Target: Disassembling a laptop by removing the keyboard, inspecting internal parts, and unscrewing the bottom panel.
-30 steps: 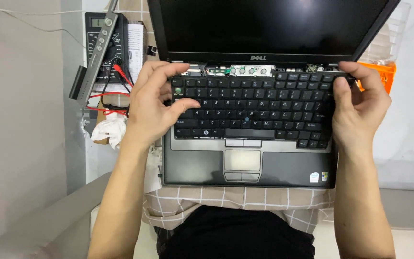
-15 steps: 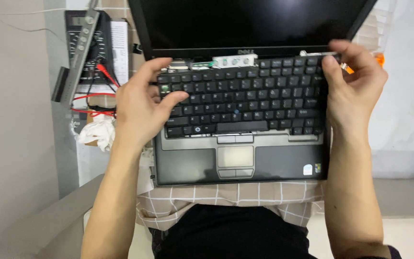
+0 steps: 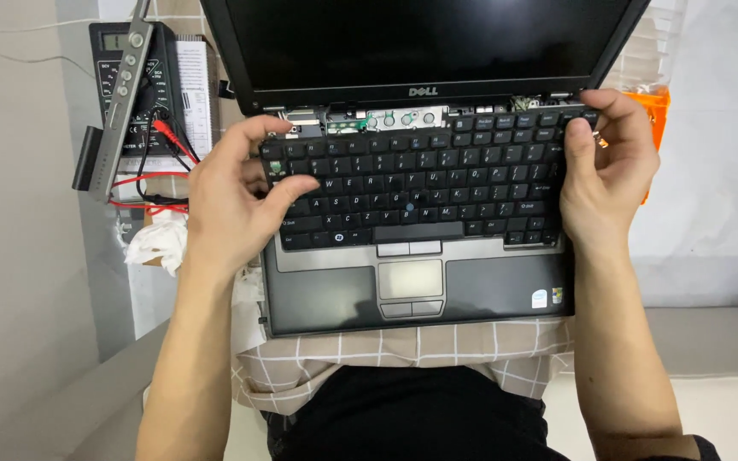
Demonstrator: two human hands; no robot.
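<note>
An open grey laptop (image 3: 335, 299) rests on a checked cloth over my lap, its dark screen (image 3: 420, 38) tilted back. Its black keyboard (image 3: 420, 183) sits slightly askew in its bay, and the strip above the keys is uncovered, showing bare metal and circuit parts (image 3: 369, 119). My left hand (image 3: 232, 201) grips the keyboard's left end, thumb on the keys and fingers curled over the top left corner. My right hand (image 3: 608, 166) holds the keyboard's right end, thumb on the keys and fingers around the top right corner.
A black multimeter (image 3: 134, 81) with red and black leads (image 3: 151, 183) lies at the left, with a long grey strip (image 3: 121, 85) across it. A crumpled white tissue (image 3: 155, 243) sits below it. An orange object (image 3: 655, 111) lies behind my right hand. The checked cloth (image 3: 386, 358) hangs over my lap.
My right hand has slid up from the keyboard's right side to its top right corner. The left hand keeps its grip. The view has shifted a little.
</note>
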